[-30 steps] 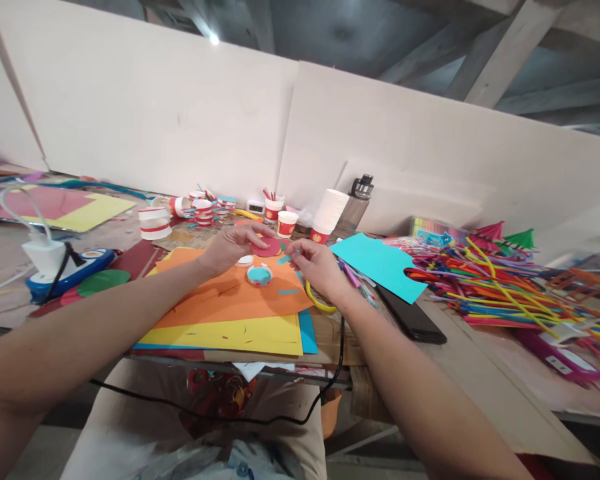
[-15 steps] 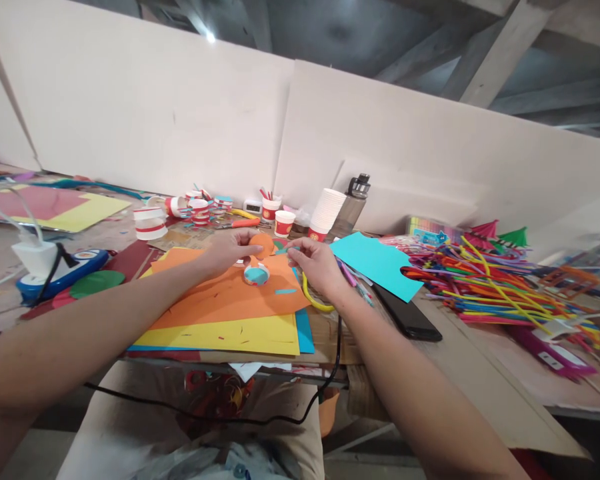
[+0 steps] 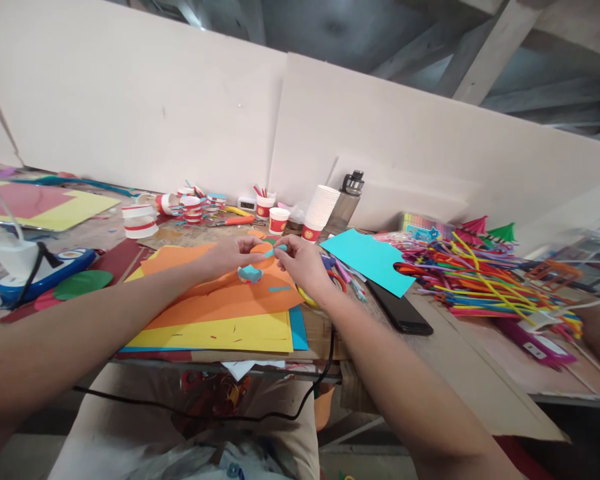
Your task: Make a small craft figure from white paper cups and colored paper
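My left hand (image 3: 231, 257) is closed on an orange paper disc (image 3: 260, 247), pinching it by its left side. A small light-blue paper strip (image 3: 275, 251) is pinched between the fingertips of my right hand (image 3: 303, 261), its end lying over or against the disc. Just below the fingers sits a short cut paper cup piece (image 3: 250, 274) with blue inside. It rests on orange paper sheets (image 3: 240, 300), where another blue strip (image 3: 279, 289) lies flat. Yellow paper (image 3: 260, 333) and a blue sheet are stacked beneath.
Behind the hands stand paper cups (image 3: 279, 221), a cup stack (image 3: 321, 208) and a bottle (image 3: 347, 200). To the right are turquoise card (image 3: 373, 259), a black phone (image 3: 399, 308) and many pipe cleaners (image 3: 480, 273). A power strip (image 3: 45, 273) lies left, and a black cable crosses below the table edge.
My two hands have come closer together, bringing the blue strip onto or against the orange disc. The disc now appears tilted flatter. The whole view has shifted slightly.
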### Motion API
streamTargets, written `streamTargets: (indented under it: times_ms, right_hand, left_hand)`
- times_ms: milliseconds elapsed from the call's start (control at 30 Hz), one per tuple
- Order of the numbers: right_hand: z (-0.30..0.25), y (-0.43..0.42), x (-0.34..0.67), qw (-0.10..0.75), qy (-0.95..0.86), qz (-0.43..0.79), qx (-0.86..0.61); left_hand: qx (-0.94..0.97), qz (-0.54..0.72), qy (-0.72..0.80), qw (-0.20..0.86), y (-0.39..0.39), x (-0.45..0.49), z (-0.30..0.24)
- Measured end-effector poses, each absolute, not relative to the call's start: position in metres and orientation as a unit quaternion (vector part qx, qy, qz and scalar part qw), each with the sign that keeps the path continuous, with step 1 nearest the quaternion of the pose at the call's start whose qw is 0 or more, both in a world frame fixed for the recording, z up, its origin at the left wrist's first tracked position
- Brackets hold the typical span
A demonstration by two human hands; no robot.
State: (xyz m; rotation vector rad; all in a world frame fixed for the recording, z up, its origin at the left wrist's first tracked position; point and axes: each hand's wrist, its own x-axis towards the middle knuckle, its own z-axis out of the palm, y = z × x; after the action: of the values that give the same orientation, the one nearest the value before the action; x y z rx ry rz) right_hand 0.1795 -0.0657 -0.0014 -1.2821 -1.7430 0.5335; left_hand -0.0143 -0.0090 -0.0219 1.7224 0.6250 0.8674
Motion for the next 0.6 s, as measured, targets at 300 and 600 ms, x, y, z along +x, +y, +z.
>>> streamTargets:
  times_ms: [300, 600]
  right_hand:
    - [-0.006, -0.053, 0.179, 0.484, -0.646, 0.306, -0.506]
    - [-0.008, -0.041, 0.192, 0.279, -0.717, 0.107, -0.630]
  left_hand:
    - [0.722, 0.373, 0.332, 0.479, -0.014, -0.013, -0.012]
    - [0.643, 0.430, 0.379, 0.508, -0.008, -0.019, -0.014]
